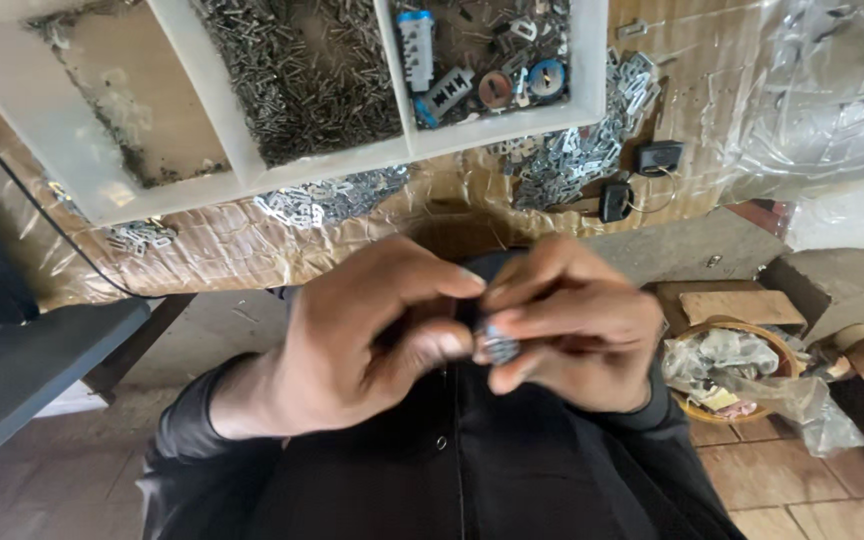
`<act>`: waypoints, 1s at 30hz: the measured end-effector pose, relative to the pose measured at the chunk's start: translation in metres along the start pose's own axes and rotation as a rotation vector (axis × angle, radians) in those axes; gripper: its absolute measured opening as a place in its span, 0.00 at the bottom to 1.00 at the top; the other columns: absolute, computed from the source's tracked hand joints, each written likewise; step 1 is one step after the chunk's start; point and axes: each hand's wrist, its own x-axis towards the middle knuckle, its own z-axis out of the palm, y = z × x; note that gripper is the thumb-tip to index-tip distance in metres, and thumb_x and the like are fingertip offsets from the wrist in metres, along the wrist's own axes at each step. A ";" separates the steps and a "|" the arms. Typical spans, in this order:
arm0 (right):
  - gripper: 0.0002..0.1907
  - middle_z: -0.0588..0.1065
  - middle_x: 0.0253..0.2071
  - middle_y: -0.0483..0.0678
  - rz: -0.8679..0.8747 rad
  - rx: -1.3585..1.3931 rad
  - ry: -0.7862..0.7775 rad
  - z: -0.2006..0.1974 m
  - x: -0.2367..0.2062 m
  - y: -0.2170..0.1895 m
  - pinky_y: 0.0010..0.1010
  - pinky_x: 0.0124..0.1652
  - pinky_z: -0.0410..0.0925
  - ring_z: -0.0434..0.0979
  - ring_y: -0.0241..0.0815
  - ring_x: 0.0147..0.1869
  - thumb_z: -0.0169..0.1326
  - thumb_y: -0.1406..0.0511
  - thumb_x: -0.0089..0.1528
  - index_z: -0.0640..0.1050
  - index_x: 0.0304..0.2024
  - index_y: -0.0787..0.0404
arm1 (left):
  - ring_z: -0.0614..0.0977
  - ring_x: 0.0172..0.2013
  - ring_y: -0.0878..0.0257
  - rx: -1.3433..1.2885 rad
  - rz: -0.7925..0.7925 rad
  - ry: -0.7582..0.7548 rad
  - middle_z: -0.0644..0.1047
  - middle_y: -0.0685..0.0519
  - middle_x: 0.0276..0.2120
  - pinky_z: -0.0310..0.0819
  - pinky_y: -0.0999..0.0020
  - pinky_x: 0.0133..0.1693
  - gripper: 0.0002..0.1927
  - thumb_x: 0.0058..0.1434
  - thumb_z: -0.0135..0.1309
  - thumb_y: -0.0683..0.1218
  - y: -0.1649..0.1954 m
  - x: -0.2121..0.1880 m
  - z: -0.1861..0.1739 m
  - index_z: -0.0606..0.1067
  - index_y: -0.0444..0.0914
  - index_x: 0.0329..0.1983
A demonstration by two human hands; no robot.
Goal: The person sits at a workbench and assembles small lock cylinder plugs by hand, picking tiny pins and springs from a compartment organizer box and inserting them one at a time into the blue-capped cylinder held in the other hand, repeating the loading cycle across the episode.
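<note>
Closest to the camera, over a dark jacket, the left hand (372, 335) and right hand (572, 335) meet in front of the chest, well short of the tabletop (242, 245). Between them sits a small metal part (498, 346), silvery with a ridged or toothed face, mostly hidden by fingers; its full shape cannot be made out. Fingers of both hands are curled shut around it, the left thumb and forefinger pinching from one side, the right ones pressing from the other. Judging by that grip, the piece is mid-handling, neither fitted to anything visible nor set down yet.

Farther off, the tabletop is covered in crinkled brown wrap, with loose heaps of flat metal pieces (572, 155) and two black key fobs (637, 180) lying on it. Beyond those stands a white divided tray (392, 150): one compartment nearly bare, the middle one full of small dark pins, the last holding mixed parts with blue and grey bits.
</note>
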 end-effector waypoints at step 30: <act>0.17 0.74 0.52 0.61 0.056 -0.044 0.065 0.004 -0.020 0.000 0.31 0.45 0.82 0.83 0.45 0.45 0.67 0.75 0.61 0.78 0.51 0.68 | 0.79 0.46 0.57 0.810 0.510 0.156 0.80 0.52 0.46 0.78 0.63 0.45 0.11 0.61 0.63 0.43 -0.036 -0.012 0.007 0.82 0.41 0.48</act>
